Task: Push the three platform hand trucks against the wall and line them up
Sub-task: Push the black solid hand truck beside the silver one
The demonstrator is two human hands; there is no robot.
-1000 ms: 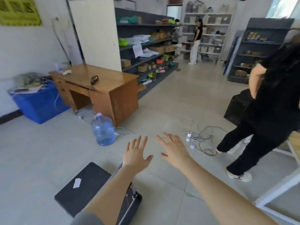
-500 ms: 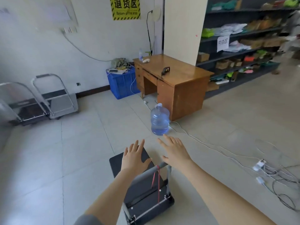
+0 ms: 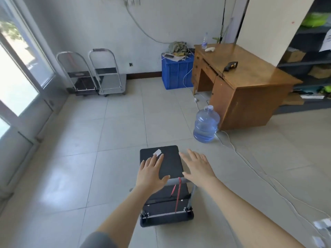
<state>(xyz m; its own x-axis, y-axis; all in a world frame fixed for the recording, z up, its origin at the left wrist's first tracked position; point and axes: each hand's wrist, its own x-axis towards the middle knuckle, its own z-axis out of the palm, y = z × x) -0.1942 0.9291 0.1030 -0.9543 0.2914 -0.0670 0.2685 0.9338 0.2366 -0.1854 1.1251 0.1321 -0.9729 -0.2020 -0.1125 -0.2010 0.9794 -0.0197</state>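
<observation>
- The view has turned to the left since half a second ago: the far wall [image 3: 161,18] now fills the top of the picture, and the black hand truck [image 3: 162,176] lies straight ahead, with its deck pointing toward that wall.
- Two other hand trucks [image 3: 96,83] stand side by side at the wall, touching or nearly touching, left of the blue crate [image 3: 176,73]. So, as I judge, two of three are already placed.
- The left hand [image 3: 151,173] and the right hand [image 3: 198,167] are still spread flat with fingers wide, holding nothing. They hover at the grey handle bar [image 3: 176,180]; whether a palm touches it I cannot tell.
- The black truck is well apart from the wall, and the water jug [image 3: 206,123] stands to its right, nearer the wall.
- Next, probably, the hands close on the bar and push toward the free place beside the grey truck.
</observation>
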